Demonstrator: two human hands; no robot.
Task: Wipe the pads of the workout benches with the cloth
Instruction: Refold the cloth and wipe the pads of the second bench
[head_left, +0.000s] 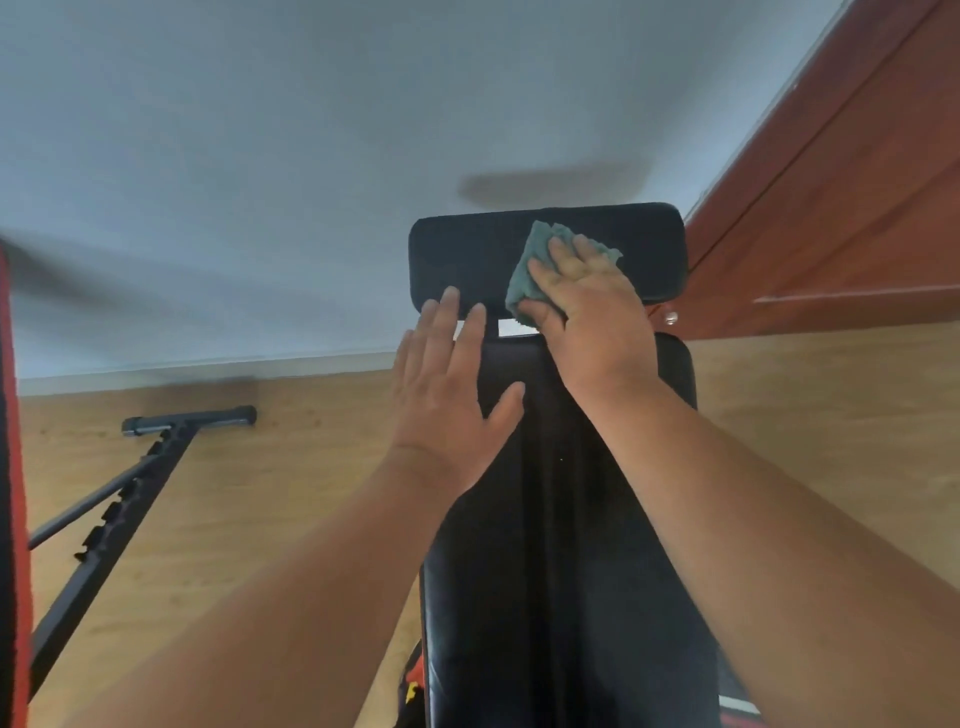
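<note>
Long black pad (550, 519), wood floor (260, 493); right hand (587, 306) flat on cloth (530, 265); left hand (447, 384) spread.

Teal-green cloth (530, 270), crumpled and folded, lies flat against the black head pad (467, 254) of the bench, right of the pad's middle, its lower corner reaching the pad's near edge. Right hand (587, 306) presses it down with spread straight fingers, covering much of the cloth; cloth edges stick out past the fingertips and on the left side. Head pad is a wide rounded black rectangle set crosswise at the far end. Long black back pad (561, 545) runs from it toward the bottom edge, glossy, with a narrow gap between the two pads. Left hand (452, 384) rests open on the back pad's far-left corner, fingertips touching the head pad's near edge.
</note>
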